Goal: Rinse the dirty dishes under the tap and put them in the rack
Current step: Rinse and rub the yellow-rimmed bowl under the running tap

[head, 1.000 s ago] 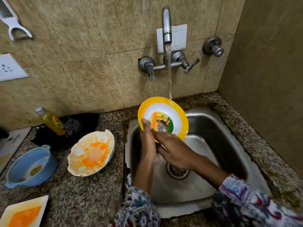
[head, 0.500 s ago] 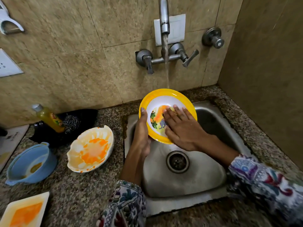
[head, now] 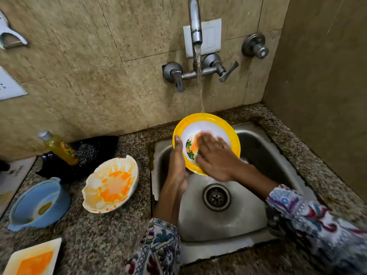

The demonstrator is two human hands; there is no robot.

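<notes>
A yellow-rimmed plate (head: 222, 124) with a white centre and a picture is held tilted over the steel sink (head: 258, 147), its upper rim under the running tap (head: 195, 26). My left hand (head: 177, 165) grips the plate's left edge, thumb on the rim. My right hand (head: 216, 155) lies flat on the plate's face with straight fingers, blurred by motion. A white scalloped bowl (head: 110, 183) smeared with orange stands on the counter left of the sink. A blue bowl (head: 37, 205) and a square white dish (head: 29, 259) with orange residue sit further left. No rack is in view.
A yellow soap bottle (head: 59, 147) and a steel scrubber (head: 87, 153) rest on a black holder at the back left. The tap's two lever handles (head: 226, 72) stick out from the tiled wall. A side wall (head: 327, 96) closes off the right.
The plate has stayed under the water stream. My right hand has slid across the plate's face from its lower edge to its centre, rubbing it. The camera has tilted slightly.
</notes>
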